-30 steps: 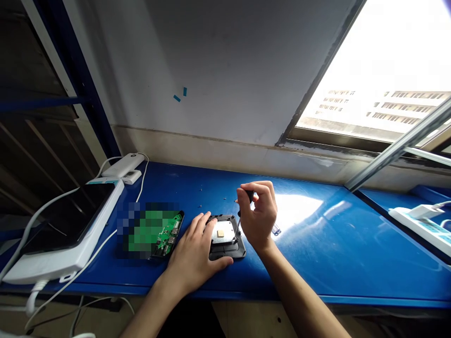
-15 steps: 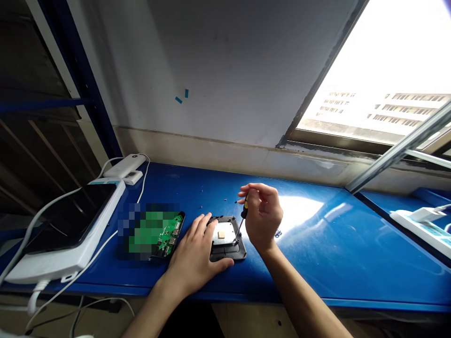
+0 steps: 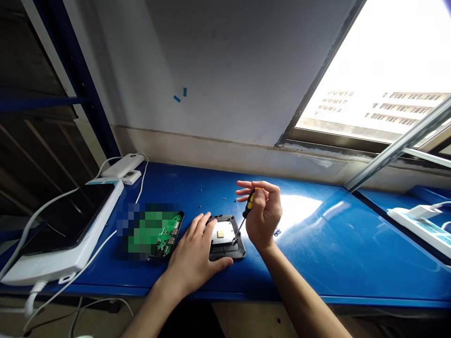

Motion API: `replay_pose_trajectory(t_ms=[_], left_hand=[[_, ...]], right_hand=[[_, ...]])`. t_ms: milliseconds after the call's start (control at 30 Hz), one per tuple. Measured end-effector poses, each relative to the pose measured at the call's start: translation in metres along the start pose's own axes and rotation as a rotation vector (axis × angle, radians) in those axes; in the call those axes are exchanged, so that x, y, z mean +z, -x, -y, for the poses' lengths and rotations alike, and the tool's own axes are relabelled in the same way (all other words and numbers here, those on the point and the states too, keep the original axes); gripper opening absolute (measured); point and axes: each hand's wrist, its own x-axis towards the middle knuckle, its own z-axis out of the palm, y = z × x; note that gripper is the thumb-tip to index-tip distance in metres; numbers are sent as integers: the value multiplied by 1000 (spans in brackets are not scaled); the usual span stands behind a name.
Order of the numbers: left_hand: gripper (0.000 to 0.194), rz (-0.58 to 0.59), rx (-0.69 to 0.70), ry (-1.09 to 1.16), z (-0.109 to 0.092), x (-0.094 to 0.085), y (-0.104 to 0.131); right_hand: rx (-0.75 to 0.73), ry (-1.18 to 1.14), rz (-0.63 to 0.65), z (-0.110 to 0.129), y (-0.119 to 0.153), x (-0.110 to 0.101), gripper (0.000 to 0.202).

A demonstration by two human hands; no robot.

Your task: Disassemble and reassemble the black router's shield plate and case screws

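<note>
My right hand [image 3: 264, 211] pinches a black and yellow screwdriver [image 3: 250, 202] between thumb and forefinger, the other fingers stretched out. The slanted shaft reaches down to the right side of a metal plate [image 3: 227, 234] with a small tan square pad [image 3: 220, 234]. That plate lies in a black plastic cover [image 3: 227, 253], flat on the blue table. Across the cover's left side my left hand [image 3: 193, 246] grips it, fingertips at the far edge and thumb at the near edge. Left of this hand sits a green circuit board [image 3: 162, 234] in a black housing, partly pixelated.
Several tiny screws [image 3: 224, 199] are scattered behind the cover. On the left, a phone [image 3: 70, 216] rests on a white power strip [image 3: 63, 270], with a white adapter [image 3: 127, 164] and cables near it. Another power strip [image 3: 419, 230] is at far right. The wall stands behind.
The screwdriver has turned in my right hand, showing more yellow on its handle, and the outer fingers have spread. My left hand stays on the cover. The view has shifted slightly.
</note>
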Motion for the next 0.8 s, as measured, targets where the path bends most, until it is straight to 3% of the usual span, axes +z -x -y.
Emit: replay_pose_trajectory(t_ms=[133, 267, 367, 500, 633, 700, 800], left_hand=[[89, 7, -2, -21, 1, -1, 0], [88, 1, 4, -10, 1, 1, 0], [88, -8, 3, -5, 1, 2, 0], [89, -15, 1, -16, 1, 1, 0], [84, -14, 9, -10, 1, 0, 0], [84, -18, 12, -5, 1, 0, 0], [86, -37, 15, 0, 2, 2, 0]], right_hand=[[-33, -30, 20, -2, 0, -2, 12], [-166, 150, 6, 0, -1, -4, 9], [-124, 145, 4, 3, -1, -2, 6], [-13, 4, 11, 3, 0, -1, 20], [-109, 95, 24, 0, 0, -1, 5], [-148, 158, 12, 0, 0, -1, 9], [-86, 88, 2, 2, 2, 0, 13]])
